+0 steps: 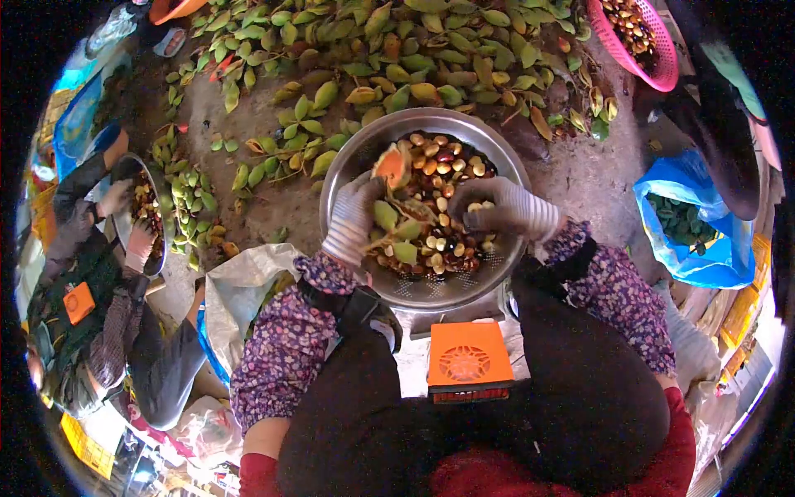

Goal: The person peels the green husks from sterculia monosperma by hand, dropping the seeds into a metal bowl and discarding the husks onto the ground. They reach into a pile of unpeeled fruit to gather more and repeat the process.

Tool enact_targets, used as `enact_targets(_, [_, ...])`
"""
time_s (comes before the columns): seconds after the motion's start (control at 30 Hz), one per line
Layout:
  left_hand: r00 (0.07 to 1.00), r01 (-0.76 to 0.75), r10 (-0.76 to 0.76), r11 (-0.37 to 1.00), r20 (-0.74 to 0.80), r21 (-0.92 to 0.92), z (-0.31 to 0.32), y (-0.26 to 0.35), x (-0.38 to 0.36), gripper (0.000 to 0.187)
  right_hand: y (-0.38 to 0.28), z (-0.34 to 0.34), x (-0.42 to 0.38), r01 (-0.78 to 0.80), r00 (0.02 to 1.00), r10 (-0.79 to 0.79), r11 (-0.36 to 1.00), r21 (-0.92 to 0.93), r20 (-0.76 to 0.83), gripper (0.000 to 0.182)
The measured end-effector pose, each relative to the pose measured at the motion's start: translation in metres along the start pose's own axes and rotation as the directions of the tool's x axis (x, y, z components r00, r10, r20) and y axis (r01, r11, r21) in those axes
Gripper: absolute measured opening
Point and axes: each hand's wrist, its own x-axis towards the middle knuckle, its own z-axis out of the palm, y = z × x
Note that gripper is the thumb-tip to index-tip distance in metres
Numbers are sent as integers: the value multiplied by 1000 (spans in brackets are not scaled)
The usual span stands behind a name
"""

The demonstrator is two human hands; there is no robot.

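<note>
A metal colander (426,296) of brown, cream and dark seeds (447,161) sits in front of me, by my knees. My left hand (354,211), in a striped knit glove, is closed over its left side. It grips a split seed pod (392,168) whose inside is orange. Several unopened green pods (406,240) on a stem hang beside and below that hand. Over the right side of the seeds is my right hand (501,205), also gloved, with fingers curled together. Whatever lies between those fingertips is hidden.
Green pods (414,66) are heaped on the ground ahead. A pink basket (662,74) of seeds stands upper right, a blue bag (712,269) of greenery at right. An orange vented box (469,356) is between my thighs. At left, a person (91,323) works over another bowl (164,248).
</note>
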Motion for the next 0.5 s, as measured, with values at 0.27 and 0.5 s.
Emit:
enact_targets(0.27, [912, 402, -274, 442, 306, -802, 13, 2, -14, 34, -13, 33, 1, 25, 797, -524, 525, -851, -301, 31])
enact_targets(0.5, [947, 321, -198, 563, 252, -761, 25, -1, -15, 33, -3, 56, 18, -154, 929, -283, 287, -945, -237, 38])
